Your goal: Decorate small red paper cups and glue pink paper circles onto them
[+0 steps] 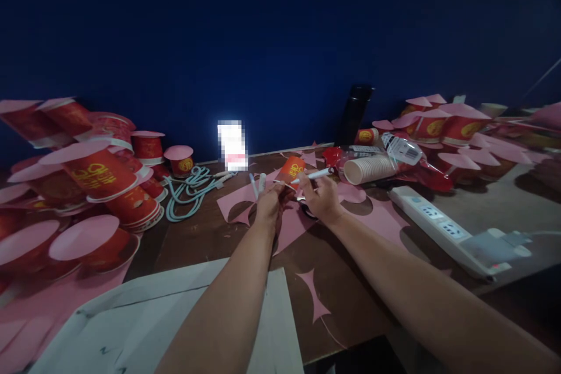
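Observation:
My left hand (270,203) is closed around the edge of a small red paper cup (291,168) with gold lettering, which is tipped on its side. A white marker (316,174) is gripped in my right hand (323,197), its tip pointing left at the cup; whether it touches the cup I cannot tell. Beneath both hands lies cut pink paper (294,227) with rounded cut-outs. A dark loop, perhaps a scissor handle, shows partly under my right hand. Another slim marker (253,186) and a short pale tube (262,182) are just left of my left hand.
Red cups with pink paper cone tops (90,172) crowd the left; more (464,120) stand at the right. A cord (186,196), a bright pixelated rectangle (232,146), a black bottle (353,114), bagged stacked cups (370,169), a power strip (438,228) and white board (175,310) surround the hands.

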### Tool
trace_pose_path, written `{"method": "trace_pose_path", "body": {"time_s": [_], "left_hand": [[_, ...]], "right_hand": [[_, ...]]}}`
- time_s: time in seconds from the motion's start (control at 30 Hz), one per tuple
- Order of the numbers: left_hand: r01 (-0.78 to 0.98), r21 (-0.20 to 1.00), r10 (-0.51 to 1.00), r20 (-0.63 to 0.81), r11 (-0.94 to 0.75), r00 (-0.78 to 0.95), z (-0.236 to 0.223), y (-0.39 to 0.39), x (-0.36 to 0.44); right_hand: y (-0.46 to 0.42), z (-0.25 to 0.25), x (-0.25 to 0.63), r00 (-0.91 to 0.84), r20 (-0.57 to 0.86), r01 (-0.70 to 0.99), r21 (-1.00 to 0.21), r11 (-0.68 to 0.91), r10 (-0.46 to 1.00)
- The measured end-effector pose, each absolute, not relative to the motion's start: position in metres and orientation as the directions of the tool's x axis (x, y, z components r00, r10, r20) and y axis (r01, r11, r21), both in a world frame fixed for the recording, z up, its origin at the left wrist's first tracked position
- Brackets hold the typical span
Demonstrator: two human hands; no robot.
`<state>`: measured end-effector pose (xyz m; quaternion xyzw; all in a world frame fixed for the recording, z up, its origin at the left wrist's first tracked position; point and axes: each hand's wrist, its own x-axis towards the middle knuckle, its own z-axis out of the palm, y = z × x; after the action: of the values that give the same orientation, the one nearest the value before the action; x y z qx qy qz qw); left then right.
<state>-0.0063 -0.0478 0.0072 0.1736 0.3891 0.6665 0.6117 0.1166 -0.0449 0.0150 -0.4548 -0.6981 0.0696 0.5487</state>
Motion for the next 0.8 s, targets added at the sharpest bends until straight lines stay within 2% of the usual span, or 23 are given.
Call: {"method": "trace_pose_path", "body": {"time_s": [0.17,0.37,0.53,0.8], "left_hand": [[-0.706,0.707,0.949,-0.249,0.041,-0.195,0.0101,-0.048,-0.0055],[-0.694,0.719,0.949,-0.24,0.034,-0.203,0.0128,-0.0506,-0.0047],[-0.686,0.727,0.956,-0.225,0.035,-0.19,0.0125,-0.0523,-0.005],[-0.686,0.727,0.958,-0.222,0.038,-0.181,0.0096,-0.0507,-0.0057]], "right_hand": [[-0.0478,0.0167,0.1159,-0.033,0.693,0.556,-0.586,0.589,0.72],[-0.0453,0.0161,0.1161,0.009,0.735,0.587,-0.552,0.591,0.678],[-0.0444,0.0168,0.1169,0.059,0.706,0.603,-0.589,0.539,0.706],[-0.0433,0.0171,0.1185,0.059,0.704,0.594,-0.595,0.542,0.708]]}}
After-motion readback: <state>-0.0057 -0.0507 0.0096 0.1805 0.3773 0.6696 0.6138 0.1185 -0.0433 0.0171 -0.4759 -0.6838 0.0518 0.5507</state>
